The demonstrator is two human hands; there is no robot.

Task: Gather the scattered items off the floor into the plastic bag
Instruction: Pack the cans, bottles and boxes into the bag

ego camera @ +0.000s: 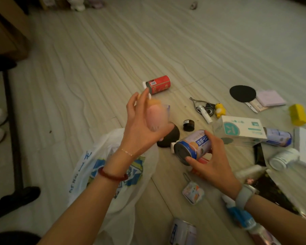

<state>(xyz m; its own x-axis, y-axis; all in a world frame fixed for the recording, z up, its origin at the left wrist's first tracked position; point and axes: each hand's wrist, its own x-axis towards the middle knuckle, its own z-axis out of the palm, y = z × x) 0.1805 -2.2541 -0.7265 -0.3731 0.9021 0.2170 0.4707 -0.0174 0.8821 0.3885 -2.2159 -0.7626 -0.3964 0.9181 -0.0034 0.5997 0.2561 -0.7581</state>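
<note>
Head view: left hand [140,126] grips pink cup [155,119] above plastic bag [95,174]; right hand [210,161] clasps blue can [193,147]; bare floor [148,41] beyond

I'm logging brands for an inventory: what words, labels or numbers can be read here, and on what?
Blue can in the right hand: large Chinese characters, too blurred to quote.
Red can: barcode sticker and gold print, unreadable.
Plastic bag: blue print, too crumpled to read.
White box: teal logo and small text, too small.
Black jar: white label, too small.
Nothing legible elsewhere.
</note>
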